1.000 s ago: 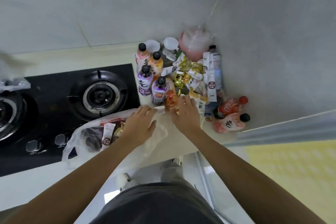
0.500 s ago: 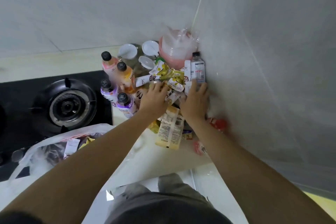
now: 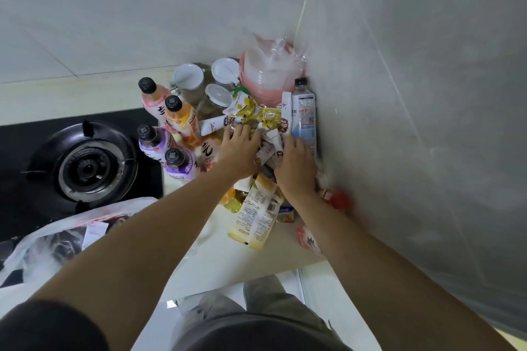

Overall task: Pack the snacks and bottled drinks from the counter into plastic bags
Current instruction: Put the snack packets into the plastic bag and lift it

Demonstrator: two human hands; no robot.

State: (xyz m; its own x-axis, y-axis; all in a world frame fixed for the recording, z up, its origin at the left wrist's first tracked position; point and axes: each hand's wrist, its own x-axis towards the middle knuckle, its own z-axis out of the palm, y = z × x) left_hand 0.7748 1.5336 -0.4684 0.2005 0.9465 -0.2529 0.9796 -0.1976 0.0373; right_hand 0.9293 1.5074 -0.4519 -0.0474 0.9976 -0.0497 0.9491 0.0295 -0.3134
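1. The heap of snack packets (image 3: 256, 120) lies in the far right corner of the table (image 3: 85, 94), pressed up against the side wall, directly ahead of both hands and partly under them.
2. A clear water bottle (image 3: 304, 114) stands upright against that wall at the heap's right edge; its long axis runs up and down, and the right hand (image 3: 296, 168) is touching or just beside its lower part.
3. The left hand (image 3: 241, 151) rests on the heap's left side, fingers spread and reaching forward over the sachets; the right hand's fingers curve down into the packets, but whether they pinch one I cannot tell.
4. A long pale packet (image 3: 256, 214) lies nearer the person than both hands, its long axis running away from the table edge toward the heap.
5. Four flavoured drink bottles (image 3: 168, 134) stand upright to the left of the heap, nearer the left hand.
6. The plastic bag (image 3: 57, 239), partly filled, lies well to the left by the stove burner (image 3: 85, 168), so anything gathered must likely travel left and back toward the person; the left hand is on the bag's side.
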